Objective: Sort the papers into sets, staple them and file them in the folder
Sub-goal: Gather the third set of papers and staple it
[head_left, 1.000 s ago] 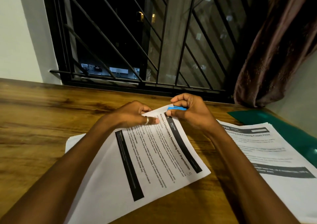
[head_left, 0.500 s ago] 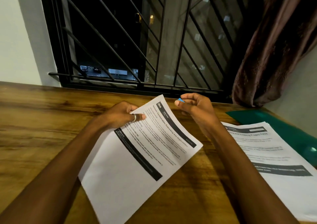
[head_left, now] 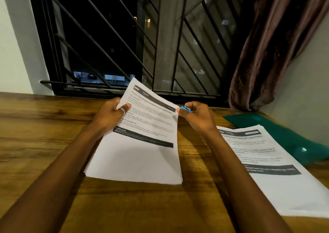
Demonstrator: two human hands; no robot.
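Head view. Grips the paper set [head_left: 142, 143] at its far left edge with the left hand [head_left: 110, 115], thumb on top and fingers curled beneath. Meets the set's far right corner with the right hand [head_left: 197, 117], closed round a small blue tool [head_left: 186, 108], presumably the stapler. Holds the far end lifted, with the near edge resting on the tabletop [head_left: 35, 134]. Leaves a second paper pile [head_left: 270, 161] lying right of the right hand, with the green folder [head_left: 284, 131] just beyond it.

May let sheets slide out of line, given the loose near edge. Could then staple skewed or miss lower sheets. Might fumble the tool, with the same fingers busy at the corner.
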